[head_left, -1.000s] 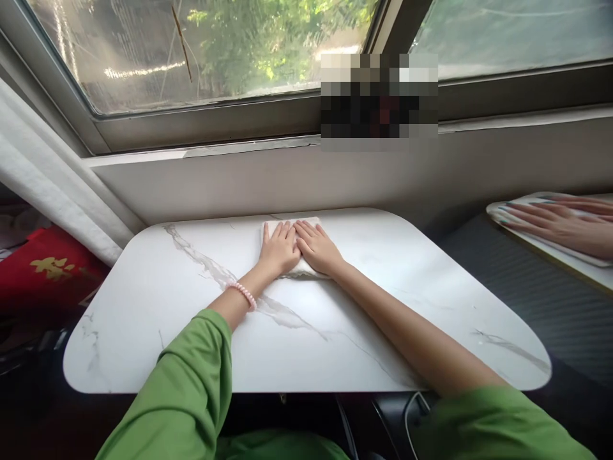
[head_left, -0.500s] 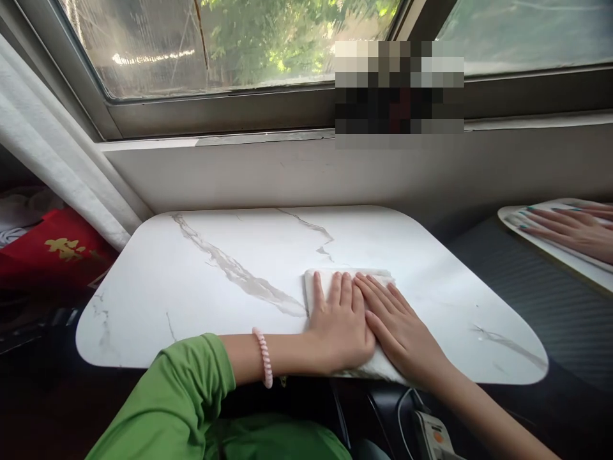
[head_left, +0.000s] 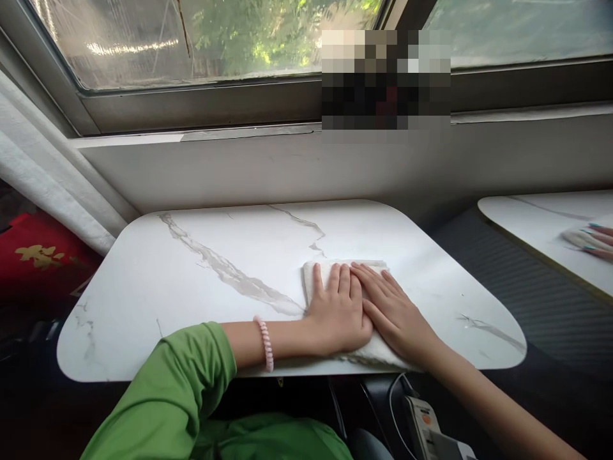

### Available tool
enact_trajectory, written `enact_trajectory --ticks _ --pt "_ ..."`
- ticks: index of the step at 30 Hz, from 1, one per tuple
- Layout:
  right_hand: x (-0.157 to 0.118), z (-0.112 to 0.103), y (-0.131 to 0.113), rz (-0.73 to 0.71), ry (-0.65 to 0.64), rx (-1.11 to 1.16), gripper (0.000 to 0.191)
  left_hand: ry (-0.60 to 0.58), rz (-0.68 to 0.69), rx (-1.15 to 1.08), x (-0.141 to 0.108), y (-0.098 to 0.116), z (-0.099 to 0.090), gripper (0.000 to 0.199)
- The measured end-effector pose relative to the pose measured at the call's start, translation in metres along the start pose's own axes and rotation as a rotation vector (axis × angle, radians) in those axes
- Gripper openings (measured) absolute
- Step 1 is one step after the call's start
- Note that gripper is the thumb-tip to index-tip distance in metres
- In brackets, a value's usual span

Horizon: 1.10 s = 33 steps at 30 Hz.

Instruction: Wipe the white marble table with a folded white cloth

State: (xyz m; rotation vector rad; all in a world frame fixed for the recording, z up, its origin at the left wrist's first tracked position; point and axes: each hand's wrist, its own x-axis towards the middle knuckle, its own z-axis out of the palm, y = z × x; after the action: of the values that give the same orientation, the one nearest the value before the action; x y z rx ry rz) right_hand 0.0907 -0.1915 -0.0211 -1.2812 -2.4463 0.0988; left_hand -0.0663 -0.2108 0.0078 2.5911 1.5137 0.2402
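Note:
A folded white cloth [head_left: 378, 352] lies on a white marble-patterned tabletop [head_left: 158, 275], close to its near edge. Flat on the cloth's left part rests my left hand [head_left: 338, 313], fingers stretched out, with a pink coiled band [head_left: 265, 345] around the wrist. My right hand [head_left: 395, 313] is laid flat beside it, its fingers slanting up to the left and touching the left hand. Both palms press down without gripping. Much of the cloth is hidden under the hands.
At right, another person's hand [head_left: 601, 239] touches a pale cloth [head_left: 577, 238] on a second marbled tabletop [head_left: 517, 214]. A window [head_left: 205, 102] and wall stand behind. Left are a white curtain [head_left: 43, 166] and a red bag [head_left: 38, 255]. A power strip [head_left: 426, 418] with a cable sits below the near edge.
The camera view has shifted slightly. The other person's hand and cloth have slid right, away from their table's near corner. My hands and cloth stay about where they were on the tabletop.

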Motion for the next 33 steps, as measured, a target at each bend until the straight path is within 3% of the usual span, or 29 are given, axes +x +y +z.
enact_trajectory --ticks 4,12,17,28,33 --pt "0.042 0.009 0.020 0.020 -0.017 0.000 0.056 0.035 -0.073 -0.009 0.034 -0.023 0.003 0.060" --pt "0.151 0.033 0.059 0.081 -0.008 -0.020 0.054 0.197 -0.170 -0.032 0.119 -0.093 0.004 0.053" --pt "0.196 0.043 0.078 0.087 0.006 -0.007 0.053 0.272 -0.250 -0.016 0.150 -0.115 0.002 0.046" --pt "0.201 0.048 0.087 0.047 0.017 -0.002 0.054 0.252 -0.288 0.031 0.157 -0.116 0.004 0.049" --pt "0.184 0.040 0.084 0.007 -0.003 0.000 0.054 0.198 -0.312 0.094 0.144 -0.098 0.003 0.053"
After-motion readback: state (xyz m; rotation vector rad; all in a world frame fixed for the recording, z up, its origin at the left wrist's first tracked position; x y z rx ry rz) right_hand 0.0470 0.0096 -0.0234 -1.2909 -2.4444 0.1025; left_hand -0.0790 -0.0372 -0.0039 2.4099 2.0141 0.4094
